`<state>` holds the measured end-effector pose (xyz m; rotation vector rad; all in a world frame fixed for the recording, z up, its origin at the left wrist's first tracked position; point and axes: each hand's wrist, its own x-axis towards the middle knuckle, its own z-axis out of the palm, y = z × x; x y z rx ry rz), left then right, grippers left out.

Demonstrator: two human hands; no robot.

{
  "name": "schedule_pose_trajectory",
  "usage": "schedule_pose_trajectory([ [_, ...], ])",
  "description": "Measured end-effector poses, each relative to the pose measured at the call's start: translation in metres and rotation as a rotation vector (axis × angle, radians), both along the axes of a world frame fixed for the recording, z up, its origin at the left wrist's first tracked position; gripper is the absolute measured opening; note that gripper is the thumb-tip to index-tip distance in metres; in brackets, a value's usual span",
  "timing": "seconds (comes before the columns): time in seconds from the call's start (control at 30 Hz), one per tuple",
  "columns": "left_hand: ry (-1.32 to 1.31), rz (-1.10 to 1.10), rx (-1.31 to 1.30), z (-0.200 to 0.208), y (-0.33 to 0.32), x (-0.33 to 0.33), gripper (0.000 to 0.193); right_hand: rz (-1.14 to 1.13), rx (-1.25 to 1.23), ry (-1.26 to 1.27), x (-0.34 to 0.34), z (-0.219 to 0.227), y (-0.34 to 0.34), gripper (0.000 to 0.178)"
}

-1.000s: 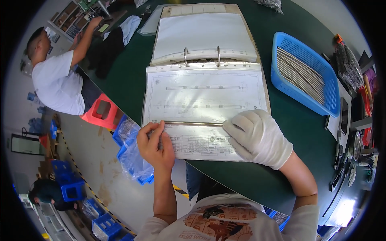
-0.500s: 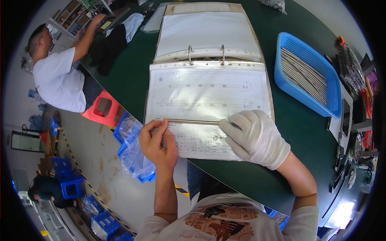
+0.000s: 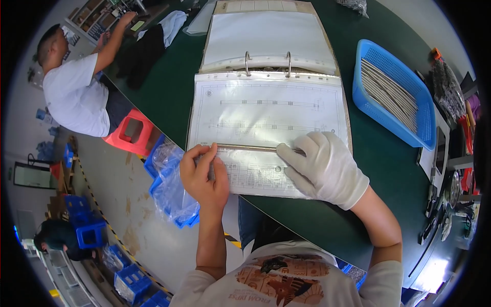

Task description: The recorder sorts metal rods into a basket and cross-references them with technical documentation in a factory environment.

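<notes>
Head view: left hand, bare, pinches one end of a thin metal rod — the gloved right hand presses the other end, fingers half curled, onto the binder page.

left hand bare, fingers pinching left end of thin metal rod | right hand in white glove pressing rod's right end | rod lying across drawing sheet in open ring binder on green desk | blue basket of rods sitting to the right
</notes>
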<state>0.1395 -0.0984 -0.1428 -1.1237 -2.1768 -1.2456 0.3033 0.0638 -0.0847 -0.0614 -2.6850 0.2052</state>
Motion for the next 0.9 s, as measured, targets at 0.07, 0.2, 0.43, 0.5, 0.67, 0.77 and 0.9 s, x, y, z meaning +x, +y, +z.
schedule_pose_trajectory([
  [0.07,-0.002,-0.002,-0.002,0.000,-0.001,0.000,0.024,0.000,0.020,0.021,-0.002,-0.002,-0.001,0.030],
  [0.2,-0.008,-0.003,-0.004,0.000,-0.002,0.000,0.023,-0.002,0.026,-0.002,-0.007,0.001,-0.005,0.029],
  [0.43,0.005,-0.007,0.003,-0.002,-0.001,-0.001,0.023,-0.041,0.030,-0.084,-0.015,0.003,-0.012,0.032],
  [0.5,0.016,-0.010,0.013,-0.001,-0.001,-0.001,0.023,-0.043,0.036,-0.095,-0.017,0.004,-0.013,0.033],
  [0.67,0.010,0.000,0.003,0.000,-0.001,-0.001,0.022,-0.022,0.043,-0.100,-0.026,0.003,-0.015,0.033],
  [0.77,0.008,-0.002,0.007,-0.001,0.001,0.000,0.022,-0.013,0.045,-0.110,-0.036,0.001,-0.018,0.031],
  [0.9,0.007,-0.003,-0.001,-0.001,-0.002,-0.001,0.023,0.009,0.096,-0.091,-0.048,-0.001,-0.025,0.031],
])
